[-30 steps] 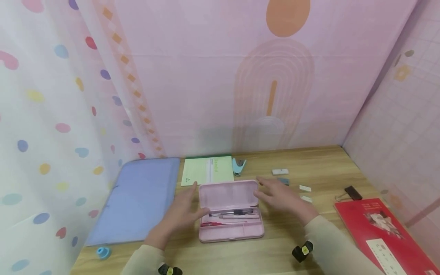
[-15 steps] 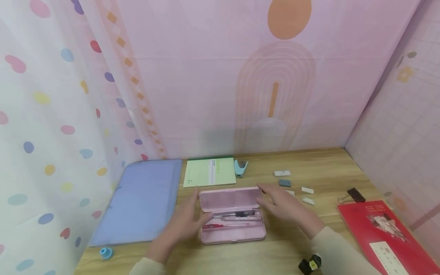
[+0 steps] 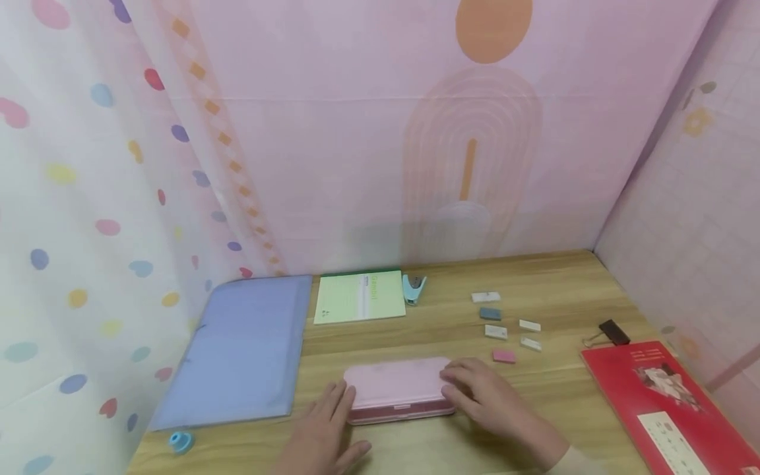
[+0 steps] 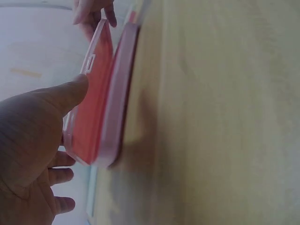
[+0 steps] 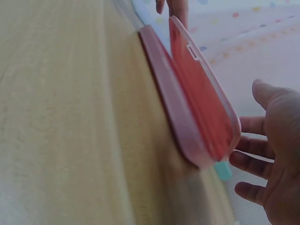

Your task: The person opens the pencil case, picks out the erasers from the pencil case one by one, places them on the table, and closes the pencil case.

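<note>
A pink pencil case (image 3: 396, 386) lies on the wooden table, its lid tilted down over the base with a narrow gap at the front. Whatever is inside is hidden in the head view. My left hand (image 3: 323, 422) is at the case's left end, fingers extended along the lid's edge; in the left wrist view its thumb (image 4: 75, 93) lies against the lid. At the right end, my right hand (image 3: 483, 396) touches the lid with its fingertips. The right wrist view has its fingers (image 5: 253, 145) behind the lid and the thumb apart from it.
Several small eraser-like blocks (image 3: 495, 332) lie to the right. Behind are a green notepad (image 3: 359, 297) and a light-blue stapler (image 3: 413, 288). A blue folder (image 3: 243, 349) and a small blue piece (image 3: 181, 441) are left; a red book (image 3: 665, 389) and black binder clip (image 3: 614, 332) are right.
The pencil case's lid has swung from upright forward and down, covering the pens. Both hands have come down and nearer with it. A pink block behind the right hand is now visible.
</note>
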`<control>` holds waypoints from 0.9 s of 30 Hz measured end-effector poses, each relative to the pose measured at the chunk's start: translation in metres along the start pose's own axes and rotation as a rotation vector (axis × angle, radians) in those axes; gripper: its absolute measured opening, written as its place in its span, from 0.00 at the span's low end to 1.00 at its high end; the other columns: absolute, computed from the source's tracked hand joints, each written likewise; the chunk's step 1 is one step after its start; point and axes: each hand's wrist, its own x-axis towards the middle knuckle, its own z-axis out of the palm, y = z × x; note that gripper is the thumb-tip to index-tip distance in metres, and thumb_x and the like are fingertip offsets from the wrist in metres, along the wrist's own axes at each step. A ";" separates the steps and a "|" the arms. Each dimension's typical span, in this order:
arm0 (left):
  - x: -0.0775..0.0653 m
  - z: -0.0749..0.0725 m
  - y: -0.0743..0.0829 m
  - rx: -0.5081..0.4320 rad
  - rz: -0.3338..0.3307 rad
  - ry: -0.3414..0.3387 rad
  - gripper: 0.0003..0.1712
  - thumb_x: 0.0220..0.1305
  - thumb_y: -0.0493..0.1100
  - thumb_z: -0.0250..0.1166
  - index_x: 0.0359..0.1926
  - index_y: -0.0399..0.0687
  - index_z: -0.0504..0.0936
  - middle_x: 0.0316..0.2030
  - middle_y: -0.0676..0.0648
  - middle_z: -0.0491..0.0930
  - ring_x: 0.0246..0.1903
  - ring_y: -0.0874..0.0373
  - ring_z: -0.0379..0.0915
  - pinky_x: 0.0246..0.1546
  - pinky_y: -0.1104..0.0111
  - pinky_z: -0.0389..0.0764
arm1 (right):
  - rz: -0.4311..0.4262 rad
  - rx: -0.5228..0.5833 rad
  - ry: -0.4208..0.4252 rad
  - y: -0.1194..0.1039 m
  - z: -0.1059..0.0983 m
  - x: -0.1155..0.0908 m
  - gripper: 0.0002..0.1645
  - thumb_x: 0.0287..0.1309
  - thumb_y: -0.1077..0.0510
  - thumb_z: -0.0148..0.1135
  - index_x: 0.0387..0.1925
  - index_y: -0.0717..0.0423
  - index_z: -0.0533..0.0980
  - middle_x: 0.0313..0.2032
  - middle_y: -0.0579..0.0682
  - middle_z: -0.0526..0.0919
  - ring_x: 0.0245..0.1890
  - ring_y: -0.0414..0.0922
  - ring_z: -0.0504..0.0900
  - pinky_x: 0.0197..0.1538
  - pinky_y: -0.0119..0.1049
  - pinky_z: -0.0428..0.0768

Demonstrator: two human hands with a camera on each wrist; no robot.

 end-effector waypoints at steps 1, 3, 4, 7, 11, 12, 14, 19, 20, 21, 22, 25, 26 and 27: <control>0.001 0.002 0.001 -0.003 -0.002 -0.011 0.49 0.60 0.67 0.59 0.69 0.35 0.62 0.68 0.35 0.61 0.67 0.39 0.56 0.59 0.41 0.67 | 0.003 -0.006 0.002 0.001 0.002 0.001 0.30 0.67 0.34 0.45 0.56 0.45 0.78 0.58 0.45 0.75 0.60 0.46 0.72 0.62 0.49 0.73; 0.005 0.005 0.002 -0.017 -0.006 -0.017 0.49 0.61 0.67 0.58 0.69 0.35 0.61 0.69 0.36 0.59 0.68 0.40 0.54 0.61 0.41 0.65 | 0.013 -0.023 -0.010 0.004 0.006 0.003 0.32 0.66 0.32 0.46 0.59 0.46 0.76 0.61 0.46 0.73 0.62 0.47 0.70 0.64 0.50 0.71; 0.007 0.006 0.003 -0.021 -0.013 -0.023 0.50 0.61 0.68 0.57 0.70 0.35 0.60 0.70 0.37 0.58 0.69 0.41 0.52 0.62 0.41 0.64 | 0.021 -0.031 -0.025 0.005 0.009 0.004 0.34 0.65 0.32 0.47 0.61 0.47 0.74 0.63 0.47 0.71 0.64 0.48 0.68 0.65 0.51 0.69; 0.016 0.009 0.003 -0.024 -0.038 -0.057 0.54 0.60 0.72 0.54 0.71 0.36 0.57 0.72 0.39 0.54 0.71 0.43 0.47 0.64 0.40 0.60 | 0.034 -0.048 -0.083 0.008 0.016 0.009 0.41 0.63 0.29 0.46 0.68 0.49 0.67 0.69 0.51 0.64 0.67 0.52 0.63 0.67 0.53 0.65; 0.029 0.013 0.005 -0.009 -0.048 -0.139 0.61 0.54 0.80 0.49 0.73 0.38 0.54 0.73 0.40 0.49 0.72 0.43 0.42 0.64 0.37 0.56 | 0.023 -0.050 -0.136 0.007 0.024 0.013 0.47 0.62 0.27 0.46 0.71 0.52 0.60 0.72 0.54 0.56 0.70 0.55 0.58 0.68 0.54 0.63; 0.031 0.014 0.006 -0.010 -0.045 -0.161 0.63 0.53 0.81 0.48 0.73 0.39 0.53 0.74 0.40 0.47 0.72 0.44 0.41 0.64 0.37 0.55 | 0.017 -0.053 -0.138 0.007 0.026 0.013 0.48 0.61 0.27 0.46 0.72 0.53 0.59 0.72 0.54 0.56 0.70 0.54 0.57 0.68 0.54 0.62; 0.034 0.015 0.009 -0.007 -0.030 -0.192 0.65 0.50 0.83 0.48 0.74 0.39 0.51 0.74 0.40 0.45 0.73 0.44 0.39 0.64 0.36 0.54 | 0.005 -0.057 -0.141 0.007 0.027 0.014 0.48 0.61 0.27 0.48 0.72 0.54 0.59 0.73 0.54 0.55 0.71 0.54 0.55 0.69 0.53 0.61; 0.036 0.016 0.014 -0.033 -0.030 -0.227 0.68 0.47 0.85 0.49 0.74 0.39 0.49 0.75 0.40 0.43 0.73 0.44 0.37 0.64 0.35 0.52 | -0.003 -0.071 -0.145 0.009 0.031 0.015 0.51 0.58 0.26 0.49 0.72 0.53 0.58 0.73 0.53 0.54 0.72 0.53 0.54 0.69 0.52 0.60; 0.035 0.016 0.015 -0.036 -0.030 -0.228 0.69 0.46 0.85 0.50 0.74 0.39 0.48 0.75 0.40 0.42 0.73 0.44 0.37 0.64 0.35 0.52 | 0.000 -0.069 -0.147 0.008 0.031 0.015 0.51 0.58 0.26 0.50 0.72 0.52 0.57 0.73 0.53 0.53 0.72 0.53 0.53 0.69 0.53 0.60; 0.035 0.016 0.014 -0.040 -0.030 -0.229 0.70 0.46 0.85 0.50 0.75 0.39 0.47 0.75 0.40 0.42 0.73 0.44 0.36 0.64 0.35 0.52 | 0.004 -0.067 -0.148 0.008 0.031 0.016 0.52 0.57 0.26 0.50 0.72 0.52 0.57 0.73 0.52 0.53 0.72 0.53 0.53 0.69 0.53 0.60; 0.034 0.017 0.014 -0.045 -0.028 -0.231 0.71 0.45 0.85 0.51 0.75 0.39 0.46 0.75 0.40 0.41 0.73 0.44 0.36 0.65 0.35 0.52 | 0.008 -0.065 -0.150 0.008 0.031 0.016 0.52 0.57 0.25 0.50 0.73 0.52 0.57 0.73 0.52 0.53 0.72 0.53 0.53 0.69 0.54 0.59; 0.033 0.020 0.013 -0.041 -0.019 -0.232 0.74 0.42 0.86 0.51 0.75 0.38 0.44 0.75 0.40 0.39 0.73 0.44 0.33 0.65 0.36 0.51 | 0.021 -0.054 -0.152 0.007 0.031 0.016 0.53 0.55 0.25 0.52 0.73 0.51 0.57 0.73 0.52 0.54 0.72 0.53 0.53 0.69 0.56 0.58; 0.033 0.021 0.013 -0.035 -0.015 -0.228 0.74 0.42 0.87 0.51 0.75 0.38 0.43 0.75 0.39 0.39 0.73 0.44 0.32 0.65 0.36 0.51 | 0.026 -0.050 -0.151 0.006 0.030 0.016 0.53 0.55 0.25 0.53 0.73 0.51 0.57 0.73 0.52 0.54 0.72 0.53 0.53 0.69 0.56 0.58; 0.033 0.022 0.013 -0.033 -0.008 -0.222 0.74 0.42 0.87 0.50 0.75 0.38 0.43 0.75 0.39 0.38 0.73 0.44 0.32 0.65 0.36 0.51 | 0.029 -0.048 -0.149 0.006 0.030 0.017 0.53 0.54 0.25 0.54 0.73 0.51 0.57 0.73 0.52 0.54 0.72 0.53 0.53 0.69 0.57 0.57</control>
